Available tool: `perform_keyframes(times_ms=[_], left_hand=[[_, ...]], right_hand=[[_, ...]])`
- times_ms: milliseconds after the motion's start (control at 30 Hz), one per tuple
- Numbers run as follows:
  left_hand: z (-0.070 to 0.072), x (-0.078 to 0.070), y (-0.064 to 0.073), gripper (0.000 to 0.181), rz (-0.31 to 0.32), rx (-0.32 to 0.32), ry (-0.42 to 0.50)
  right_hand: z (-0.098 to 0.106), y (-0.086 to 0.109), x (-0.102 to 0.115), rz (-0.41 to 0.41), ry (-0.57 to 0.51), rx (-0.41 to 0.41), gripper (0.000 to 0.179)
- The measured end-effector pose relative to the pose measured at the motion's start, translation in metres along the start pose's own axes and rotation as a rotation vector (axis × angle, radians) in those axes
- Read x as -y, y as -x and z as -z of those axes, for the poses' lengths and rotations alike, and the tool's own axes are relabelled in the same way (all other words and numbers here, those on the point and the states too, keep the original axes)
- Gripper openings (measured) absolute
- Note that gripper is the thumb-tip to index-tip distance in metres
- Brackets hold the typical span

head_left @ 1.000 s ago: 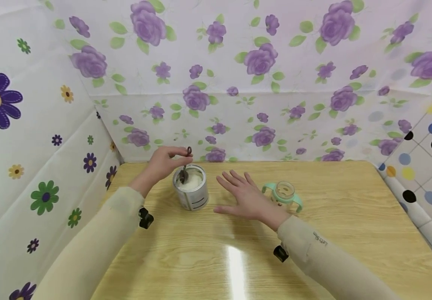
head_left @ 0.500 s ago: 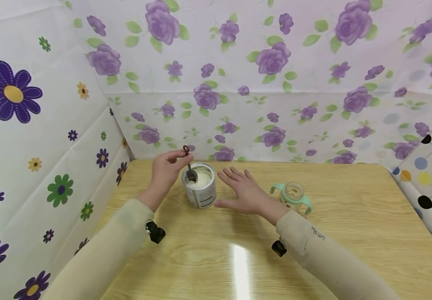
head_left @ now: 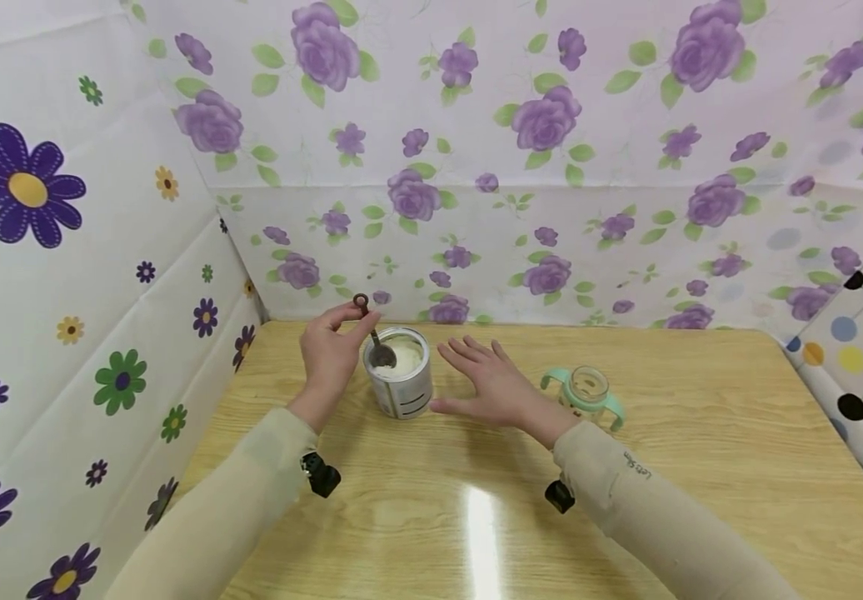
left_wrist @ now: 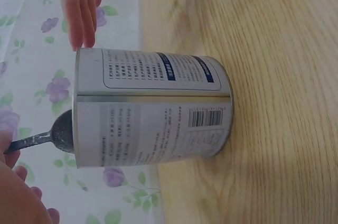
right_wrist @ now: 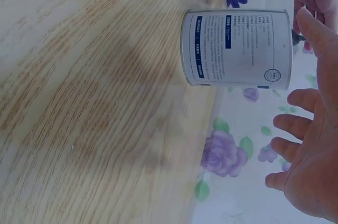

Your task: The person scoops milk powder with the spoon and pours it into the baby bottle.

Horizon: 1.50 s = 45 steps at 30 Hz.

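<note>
Grip of the left hand point(head_left: 329, 350) pinches the handle of the spoon point(head_left: 382, 356), which leans left; one second ago it leaned right. Spoon bowl sits at the mouth of the upright can point(head_left: 404, 393), on the surface point(head_left: 394, 508). Right hand point(head_left: 490, 387), fingers apart, is beside the can. Mint-handled cup point(head_left: 586, 403) stands farther right.

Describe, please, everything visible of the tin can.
The tin can looks metallic and cylindrical, with a silvery rim, a bare side seam and a pale label bearing fine print and a barcode. It stands upright, open, on the wooden table, with creamy powder inside. The left hand holds a spoon at its mouth; the right hand is spread alongside. Whether either touches the can is unclear.
</note>
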<state>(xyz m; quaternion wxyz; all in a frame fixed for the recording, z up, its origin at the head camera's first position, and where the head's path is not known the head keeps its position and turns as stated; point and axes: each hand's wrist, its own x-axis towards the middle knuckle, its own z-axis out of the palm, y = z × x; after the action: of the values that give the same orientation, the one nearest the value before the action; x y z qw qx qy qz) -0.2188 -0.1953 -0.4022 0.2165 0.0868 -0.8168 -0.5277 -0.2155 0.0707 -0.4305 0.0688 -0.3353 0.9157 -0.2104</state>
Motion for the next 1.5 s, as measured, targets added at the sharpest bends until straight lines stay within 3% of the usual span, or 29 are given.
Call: perform_keyframes(times_ms=[200, 367, 467, 667, 800, 1033, 1267, 1500], left_hand=[[-0.004, 0.001, 0.003, 0.029, -0.034, -0.055, 0.015], [-0.005, 0.002, 0.003, 0.031, -0.018, -0.034, 0.046], [-0.002, 0.007, 0.000, 0.032, -0.007, 0.016, 0.075], [0.008, 0.012, -0.010, 0.034, 0.034, 0.195, 0.125], [0.013, 0.011, -0.016, 0.037, 0.079, 0.277, 0.149], [0.021, 0.009, -0.025, 0.036, 0.042, 0.421, 0.106], [0.028, 0.014, -0.030, 0.042, 0.000, 0.470, -0.022], [0.032, 0.016, -0.032, 0.046, 0.115, 0.548, 0.046]], right_hand=[[0.000, -0.004, -0.001, -0.001, -0.038, 0.003, 0.095], [-0.003, -0.009, -0.001, 0.001, -0.073, 0.006, 0.096], [-0.005, -0.012, -0.001, -0.002, -0.090, 0.013, 0.095], [-0.007, -0.016, -0.003, -0.008, -0.122, 0.007, 0.094], [-0.007, -0.019, -0.005, 0.000, -0.164, 0.008, 0.093], [-0.010, -0.023, -0.003, -0.007, -0.190, 0.006, 0.099], [-0.015, -0.029, -0.004, -0.036, -0.205, 0.011, 0.106], [-0.015, -0.029, -0.004, -0.046, -0.242, 0.019, 0.105]])
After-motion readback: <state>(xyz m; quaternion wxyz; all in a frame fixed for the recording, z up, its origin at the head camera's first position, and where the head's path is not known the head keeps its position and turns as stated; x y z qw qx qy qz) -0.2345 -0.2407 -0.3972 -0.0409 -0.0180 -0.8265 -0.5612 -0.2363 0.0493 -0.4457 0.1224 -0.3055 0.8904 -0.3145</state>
